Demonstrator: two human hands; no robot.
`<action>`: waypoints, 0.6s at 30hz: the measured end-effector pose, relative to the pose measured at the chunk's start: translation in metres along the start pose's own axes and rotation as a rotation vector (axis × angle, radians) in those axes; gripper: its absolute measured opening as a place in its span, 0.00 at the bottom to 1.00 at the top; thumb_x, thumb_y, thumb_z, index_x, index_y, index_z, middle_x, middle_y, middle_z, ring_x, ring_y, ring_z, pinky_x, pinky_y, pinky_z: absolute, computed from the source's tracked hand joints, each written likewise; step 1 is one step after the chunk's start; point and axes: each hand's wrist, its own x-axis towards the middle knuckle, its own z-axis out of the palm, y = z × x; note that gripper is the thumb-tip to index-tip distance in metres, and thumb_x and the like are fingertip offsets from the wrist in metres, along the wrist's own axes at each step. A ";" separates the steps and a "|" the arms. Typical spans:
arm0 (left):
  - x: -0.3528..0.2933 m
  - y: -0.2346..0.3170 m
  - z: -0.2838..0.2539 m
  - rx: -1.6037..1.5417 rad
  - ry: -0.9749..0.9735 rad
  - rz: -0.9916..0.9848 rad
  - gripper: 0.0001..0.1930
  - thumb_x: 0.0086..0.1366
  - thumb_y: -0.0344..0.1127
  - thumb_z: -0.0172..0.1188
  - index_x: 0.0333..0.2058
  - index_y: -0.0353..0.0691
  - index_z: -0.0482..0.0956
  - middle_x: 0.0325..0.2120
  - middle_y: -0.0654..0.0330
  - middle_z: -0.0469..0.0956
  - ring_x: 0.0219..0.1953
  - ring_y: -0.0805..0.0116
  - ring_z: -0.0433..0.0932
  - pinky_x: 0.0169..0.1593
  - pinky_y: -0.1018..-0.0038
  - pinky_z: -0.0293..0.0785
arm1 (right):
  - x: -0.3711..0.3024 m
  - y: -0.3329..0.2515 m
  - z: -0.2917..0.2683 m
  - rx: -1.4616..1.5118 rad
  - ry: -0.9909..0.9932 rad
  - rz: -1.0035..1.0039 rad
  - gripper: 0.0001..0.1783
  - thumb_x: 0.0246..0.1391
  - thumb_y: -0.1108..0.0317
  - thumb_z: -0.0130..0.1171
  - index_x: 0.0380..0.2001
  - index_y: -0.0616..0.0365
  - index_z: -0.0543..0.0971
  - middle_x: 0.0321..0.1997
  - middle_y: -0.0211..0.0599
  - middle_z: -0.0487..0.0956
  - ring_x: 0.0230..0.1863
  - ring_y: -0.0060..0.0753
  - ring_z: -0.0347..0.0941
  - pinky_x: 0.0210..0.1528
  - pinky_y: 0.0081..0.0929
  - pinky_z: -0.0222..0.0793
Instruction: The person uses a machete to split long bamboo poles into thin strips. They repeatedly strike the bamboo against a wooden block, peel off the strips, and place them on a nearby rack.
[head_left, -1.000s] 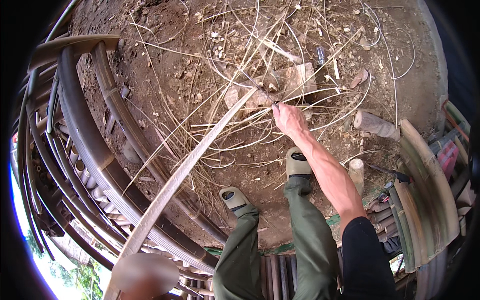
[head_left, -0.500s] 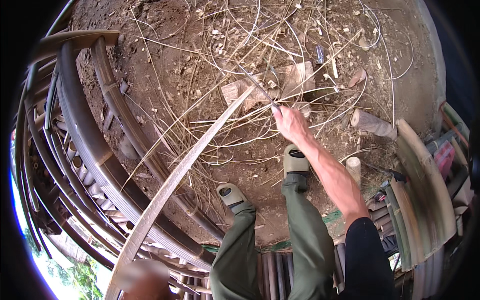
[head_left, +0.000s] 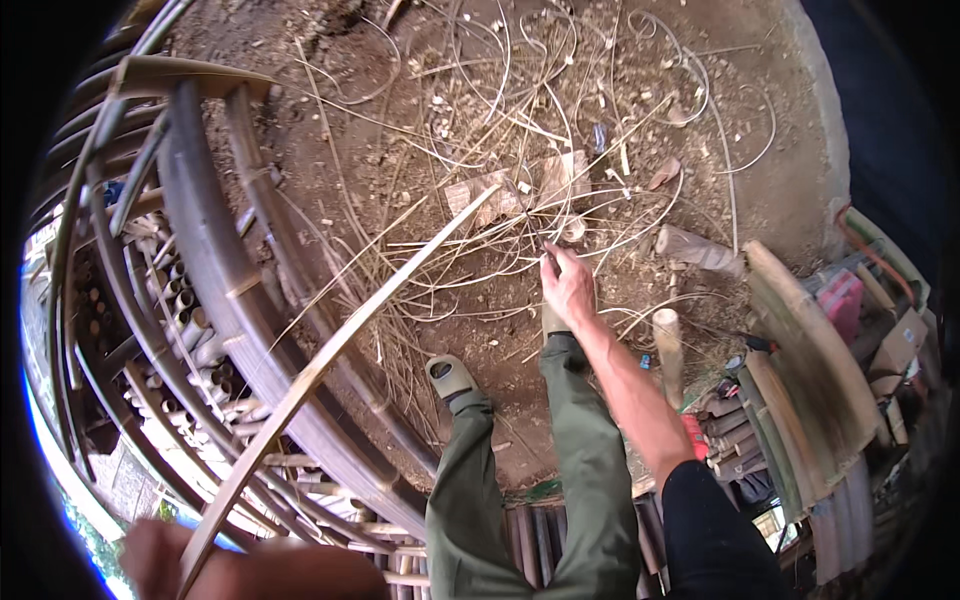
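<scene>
- Slanting a long, pale bamboo strip [head_left: 312, 373] between the two sides, from the left grip [head_left: 158, 562] up to a tip ahead and to the left of the right grip [head_left: 571, 287].
- Crossing the strip at the left grip, low at the lower edge; being unable to tell, through the blur, whether fingers are closing on it.
- Clenching the right grip around a slim dark tool [head_left: 551, 262], showing only a small part of it.
- Aiming the strip's tip over a wooden block [head_left: 478, 203], beyond and left of the right grip; being unable to tell contact.
- Facing a second wooden block [head_left: 565, 180] straight beyond the right grip.
- Having thin curled strips [head_left: 455, 262] tangled left of the right grip, over brown soil [head_left: 520, 440].
- Having a short log [head_left: 697, 249] right of the right grip, and an upright bamboo piece [head_left: 668, 350] nearer the body.
- Wearing olive trousers [head_left: 590, 450], nearer the body than the right grip.
- Having thick dark bamboo poles [head_left: 240, 285] beyond the left grip, and curved bamboo slabs [head_left: 815, 400] well right of the right grip.
</scene>
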 end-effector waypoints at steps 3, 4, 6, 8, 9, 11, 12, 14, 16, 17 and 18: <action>-0.035 0.034 -0.028 -0.469 0.073 -0.452 0.31 0.65 0.67 0.47 0.30 0.38 0.70 0.28 0.60 0.70 0.31 0.72 0.70 0.45 0.71 0.73 | -0.055 -0.106 -0.054 0.992 -0.233 0.827 0.15 0.54 0.63 0.60 0.39 0.65 0.74 0.24 0.38 0.79 0.14 0.20 0.70 0.11 0.22 0.68; -0.050 0.059 -0.011 0.299 0.227 -0.418 0.27 0.72 0.59 0.37 0.32 0.38 0.68 0.25 0.59 0.70 0.26 0.71 0.72 0.34 0.75 0.76 | -0.071 -0.150 -0.071 1.105 -0.219 1.058 0.22 0.51 0.57 0.64 0.40 0.65 0.75 0.26 0.41 0.81 0.14 0.21 0.71 0.12 0.22 0.69; -0.065 0.129 -0.031 0.437 0.115 -0.667 0.23 0.74 0.52 0.38 0.38 0.35 0.69 0.31 0.54 0.74 0.31 0.70 0.77 0.28 0.77 0.79 | -0.101 -0.226 -0.104 1.191 -0.246 1.143 0.35 0.48 0.44 0.67 0.43 0.68 0.74 0.28 0.46 0.82 0.14 0.24 0.71 0.15 0.23 0.69; -0.083 0.202 -0.036 0.550 0.201 -0.853 0.18 0.73 0.45 0.45 0.49 0.36 0.69 0.41 0.50 0.76 0.38 0.62 0.81 0.33 0.73 0.83 | -0.127 -0.292 -0.134 1.200 -0.187 1.085 0.39 0.48 0.40 0.66 0.43 0.69 0.74 0.31 0.48 0.82 0.14 0.25 0.70 0.15 0.24 0.69; -0.089 0.232 -0.051 0.229 0.317 -1.038 0.19 0.72 0.47 0.48 0.50 0.37 0.70 0.42 0.52 0.76 0.41 0.60 0.81 0.35 0.68 0.83 | -0.136 -0.322 -0.152 1.199 -0.152 1.050 0.38 0.48 0.39 0.65 0.43 0.69 0.74 0.32 0.48 0.82 0.14 0.25 0.70 0.15 0.24 0.69; -0.097 0.288 -0.066 0.141 0.319 -1.169 0.23 0.71 0.51 0.49 0.54 0.40 0.68 0.44 0.58 0.73 0.43 0.58 0.80 0.36 0.67 0.82 | -0.151 -0.366 -0.184 1.220 -0.085 0.946 0.28 0.51 0.46 0.66 0.35 0.65 0.75 0.28 0.42 0.80 0.13 0.25 0.69 0.16 0.23 0.68; -0.106 0.308 -0.077 0.021 0.342 -1.262 0.24 0.71 0.53 0.47 0.56 0.41 0.67 0.46 0.58 0.72 0.42 0.58 0.80 0.37 0.66 0.80 | -0.153 -0.380 -0.198 1.207 -0.102 0.882 0.24 0.52 0.49 0.66 0.34 0.63 0.75 0.27 0.39 0.79 0.14 0.26 0.70 0.16 0.23 0.69; -0.123 0.347 -0.102 -0.216 0.322 -1.445 0.27 0.72 0.54 0.42 0.60 0.39 0.64 0.47 0.55 0.73 0.43 0.58 0.79 0.40 0.67 0.79 | -0.167 -0.400 -0.225 1.160 -0.115 0.809 0.17 0.53 0.56 0.67 0.31 0.59 0.76 0.25 0.34 0.77 0.17 0.26 0.72 0.16 0.23 0.69; -0.117 0.378 -0.126 -0.347 -0.028 -1.733 0.28 0.73 0.53 0.42 0.62 0.38 0.62 0.48 0.53 0.74 0.45 0.59 0.78 0.41 0.67 0.79 | -0.171 -0.417 -0.245 1.094 -0.122 0.757 0.14 0.53 0.59 0.66 0.29 0.58 0.76 0.24 0.35 0.78 0.17 0.26 0.72 0.15 0.23 0.69; -0.108 0.395 -0.137 -0.302 -0.315 -1.913 0.28 0.73 0.53 0.43 0.62 0.39 0.62 0.48 0.54 0.75 0.46 0.60 0.78 0.41 0.66 0.79 | -0.175 -0.424 -0.252 1.047 -0.141 0.732 0.14 0.54 0.60 0.66 0.28 0.59 0.77 0.23 0.38 0.79 0.16 0.26 0.72 0.14 0.23 0.68; -0.118 0.410 -0.146 -0.116 -0.651 -1.572 0.32 0.70 0.54 0.48 0.62 0.34 0.61 0.50 0.50 0.76 0.48 0.53 0.78 0.45 0.63 0.77 | -0.180 -0.435 -0.262 0.994 -0.194 0.679 0.14 0.54 0.60 0.66 0.27 0.58 0.77 0.22 0.36 0.78 0.17 0.26 0.72 0.14 0.24 0.68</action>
